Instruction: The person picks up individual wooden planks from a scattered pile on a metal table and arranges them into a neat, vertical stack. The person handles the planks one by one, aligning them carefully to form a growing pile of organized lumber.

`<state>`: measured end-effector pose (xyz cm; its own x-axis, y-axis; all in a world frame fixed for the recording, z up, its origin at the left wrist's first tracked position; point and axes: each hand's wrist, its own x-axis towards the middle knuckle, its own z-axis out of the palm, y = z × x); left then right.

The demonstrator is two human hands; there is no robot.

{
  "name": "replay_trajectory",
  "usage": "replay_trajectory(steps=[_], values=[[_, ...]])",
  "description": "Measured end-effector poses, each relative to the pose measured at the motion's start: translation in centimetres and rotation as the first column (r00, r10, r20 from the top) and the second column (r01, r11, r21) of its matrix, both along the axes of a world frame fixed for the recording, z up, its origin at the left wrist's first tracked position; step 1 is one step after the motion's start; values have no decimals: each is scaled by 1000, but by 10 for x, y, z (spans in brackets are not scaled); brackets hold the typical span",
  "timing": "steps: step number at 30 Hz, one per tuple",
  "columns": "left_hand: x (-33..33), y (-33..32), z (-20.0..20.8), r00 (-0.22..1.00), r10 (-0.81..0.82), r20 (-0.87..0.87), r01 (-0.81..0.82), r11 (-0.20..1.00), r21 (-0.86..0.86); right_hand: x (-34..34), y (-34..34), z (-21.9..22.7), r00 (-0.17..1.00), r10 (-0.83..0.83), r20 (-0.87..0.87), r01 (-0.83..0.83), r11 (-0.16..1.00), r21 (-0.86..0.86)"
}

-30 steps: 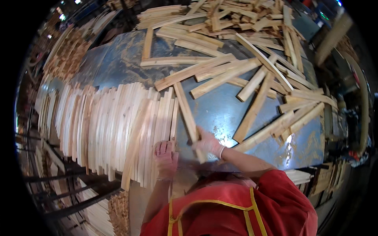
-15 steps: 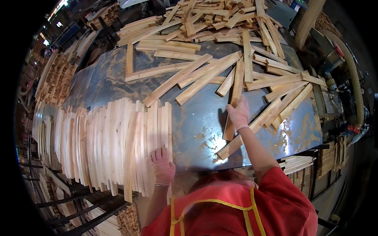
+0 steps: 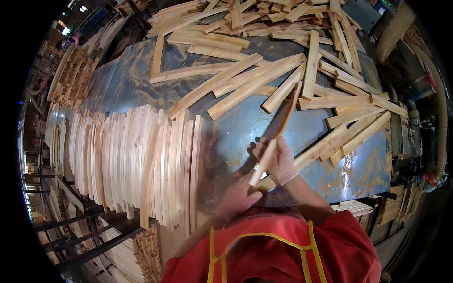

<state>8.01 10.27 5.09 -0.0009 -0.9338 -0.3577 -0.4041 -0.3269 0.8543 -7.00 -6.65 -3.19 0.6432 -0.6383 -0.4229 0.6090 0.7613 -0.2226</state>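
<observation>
My right hand [image 3: 281, 162], in a pale knit glove, is closed around a wooden slat [image 3: 265, 162]. The slat is tilted, its near end lower left and its far end toward the loose slats. At the near end my left hand [image 3: 238, 198], also gloved and slightly blurred, has its fingers and thumb closed about the wood. Left of it lies a row of slats [image 3: 137, 160] set side by side. Beyond and to the right, loose slats [image 3: 257, 89] lie at angles on the metal table [image 3: 226, 141].
A heap of slats [image 3: 283, 14] covers the far side of the table. More stacked wood [image 3: 75, 78] stands at the far left, and a pile [image 3: 148, 250] sits below the table's near left. Ribbed hoses [image 3: 396, 33] hang at the right. Sawdust patches the tabletop.
My right hand has lifted the slat from the table and drawn it nearer, turning it. My left hand has moved right from the row to the slat's near end.
</observation>
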Motion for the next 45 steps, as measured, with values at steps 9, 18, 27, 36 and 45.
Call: replay_trajectory(steps=[9, 18, 27, 36, 45], values=[[9, 4, 21, 909, -98, 405, 203, 953, -225, -19, 52, 85, 948, -20, -319, -5, 997, -77], [34, 79, -39, 864, -8, 504, 89, 987, -136, -1, 149, 13, 799, 459, -388, -511, 858, -38], [15, 78, -27, 903, -189, 385, 252, 960, -120, 7, 128, 23, 582, 555, -594, -592, 790, 159], [15, 65, -63, 970, 109, 219, -82, 988, -132, 6, -59, 39, 135, -214, -967, -934, 299, -196], [-44, -9, -18, 917, 237, 322, -145, 947, -285, -50, -362, 129, -47, -773, -632, -917, 284, -279]])
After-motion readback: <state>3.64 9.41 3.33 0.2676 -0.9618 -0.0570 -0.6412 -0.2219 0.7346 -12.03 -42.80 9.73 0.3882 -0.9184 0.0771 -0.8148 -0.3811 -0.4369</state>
